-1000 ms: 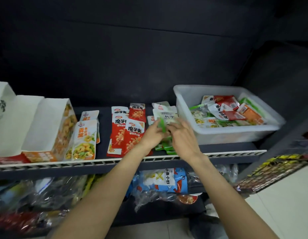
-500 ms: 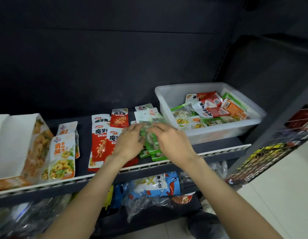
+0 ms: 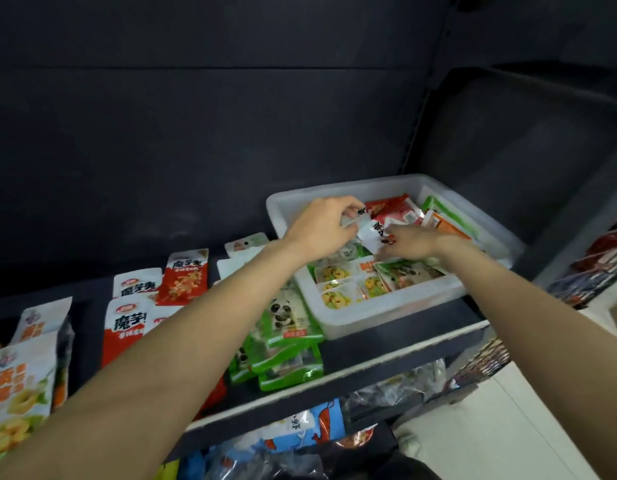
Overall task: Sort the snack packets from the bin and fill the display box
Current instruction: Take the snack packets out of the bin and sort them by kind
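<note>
Apparently both hands [image 3: 362, 233] pinching white packet [image 3: 371, 233], black print, over bin [image 3: 386, 317]

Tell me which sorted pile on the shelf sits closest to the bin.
The green panda packets, stacked right against the white bin; the red and yellow-print piles lie farther left.

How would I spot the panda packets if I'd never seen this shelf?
Find the white plastic bin on the dark shelf. Just left of its front corner lies a small pile, the panda packets. Unlike the red and orange packs further left, they have green edges and a cartoon panda.
</note>
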`<state>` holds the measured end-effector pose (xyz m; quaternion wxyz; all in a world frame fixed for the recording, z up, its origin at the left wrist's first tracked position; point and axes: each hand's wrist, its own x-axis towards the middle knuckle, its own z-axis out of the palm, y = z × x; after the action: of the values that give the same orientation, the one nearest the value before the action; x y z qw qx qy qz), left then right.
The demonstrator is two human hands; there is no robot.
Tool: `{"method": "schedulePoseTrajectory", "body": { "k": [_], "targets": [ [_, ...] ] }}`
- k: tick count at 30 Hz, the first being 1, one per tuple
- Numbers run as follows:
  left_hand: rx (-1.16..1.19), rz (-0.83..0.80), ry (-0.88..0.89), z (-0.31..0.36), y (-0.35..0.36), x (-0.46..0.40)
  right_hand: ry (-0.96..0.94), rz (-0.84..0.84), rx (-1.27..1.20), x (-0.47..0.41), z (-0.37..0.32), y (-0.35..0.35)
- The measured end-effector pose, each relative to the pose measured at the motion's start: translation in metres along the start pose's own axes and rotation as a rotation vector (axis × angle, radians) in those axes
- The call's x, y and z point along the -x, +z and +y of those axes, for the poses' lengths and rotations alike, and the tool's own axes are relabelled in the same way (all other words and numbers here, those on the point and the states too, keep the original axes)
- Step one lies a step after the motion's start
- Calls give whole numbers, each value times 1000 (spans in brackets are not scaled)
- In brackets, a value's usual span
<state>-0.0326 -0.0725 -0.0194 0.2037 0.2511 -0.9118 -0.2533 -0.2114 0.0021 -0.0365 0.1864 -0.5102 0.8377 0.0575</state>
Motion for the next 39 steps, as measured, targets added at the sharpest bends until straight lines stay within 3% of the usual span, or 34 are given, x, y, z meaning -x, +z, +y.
{"method": "schedulePoseTrajectory", "body": {
  "k": [2, 7, 12, 16, 19, 22, 25, 28, 31, 35, 39],
  "targets": [
    [-47, -117, -41, 3, 24, -28, -40, -77, -43, -9, 11, -1],
    [-325, -430, -88, -5, 78, -68, -212, -69, -127, -15, 40, 2],
    [-406, -441, -53, -8, 93, -83, -253, 35, -21, -24, 51, 1],
    [-387, -337, -97, -6, 89, -81, -210, 20, -83, -32, 51, 4],
    [-16, -200, -236, -12, 73, -81, -241, 116, -160, -34, 49, 7],
    [558, -79, -376, -15, 50, -75, -311, 225, -257, -29, 41, 5],
    [1024, 39, -396, -2, 19, -57, -449, 505, -290, -18, 22, -3],
    [1213, 132, -367, 9, -14, -29, -554, 867, -379, 6, -1, -14],
    [1104, 148, -355, 12, -42, 10, -530, 953, -560, 39, -31, -23],
    [685, 168, -253, 10, -66, 70, -508, 721, -1003, 77, -89, -24],
    [670, 333, -330, -14, -78, 125, -484, 533, -1173, 93, -155, 4]
  ]
}}
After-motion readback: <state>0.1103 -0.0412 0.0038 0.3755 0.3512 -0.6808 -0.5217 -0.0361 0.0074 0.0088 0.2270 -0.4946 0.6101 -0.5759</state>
